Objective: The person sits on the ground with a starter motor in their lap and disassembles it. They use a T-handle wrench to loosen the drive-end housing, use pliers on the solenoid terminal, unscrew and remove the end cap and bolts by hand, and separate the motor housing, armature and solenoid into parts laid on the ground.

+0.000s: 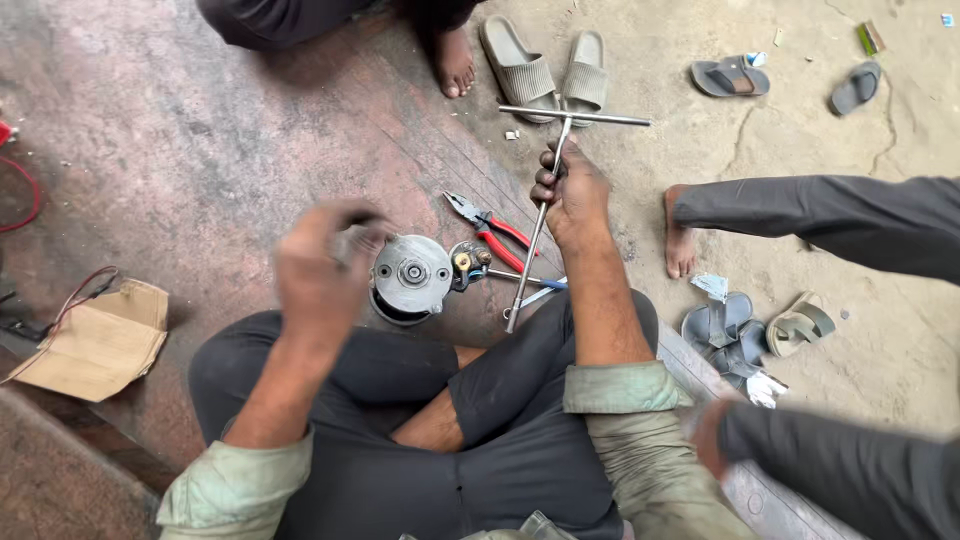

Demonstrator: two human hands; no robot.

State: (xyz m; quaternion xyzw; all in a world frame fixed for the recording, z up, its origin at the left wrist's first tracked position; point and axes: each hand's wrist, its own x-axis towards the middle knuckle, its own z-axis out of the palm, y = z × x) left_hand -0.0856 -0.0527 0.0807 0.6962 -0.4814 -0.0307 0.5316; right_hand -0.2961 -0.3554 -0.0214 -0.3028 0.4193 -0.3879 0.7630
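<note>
I sit cross-legged on a dark stone floor. My right hand [572, 195] grips the shaft of a long metal T-handle wrench [541, 205], whose crossbar lies at the top and whose tip rests near my knee. My left hand [318, 262] is blurred and closed beside a round grey motor housing [411, 277] that stands in front of my legs; whether it holds something small I cannot tell. Red-handled pliers [490, 230] lie just right of the housing, under the wrench shaft.
A folded cardboard piece [100, 342] lies at the left with red wire. Another person's bare foot [455, 62] and tan sandals [548, 68] are at the top. A second person's leg [820, 215] and foot are at right, with grey sandals [745, 335] nearby.
</note>
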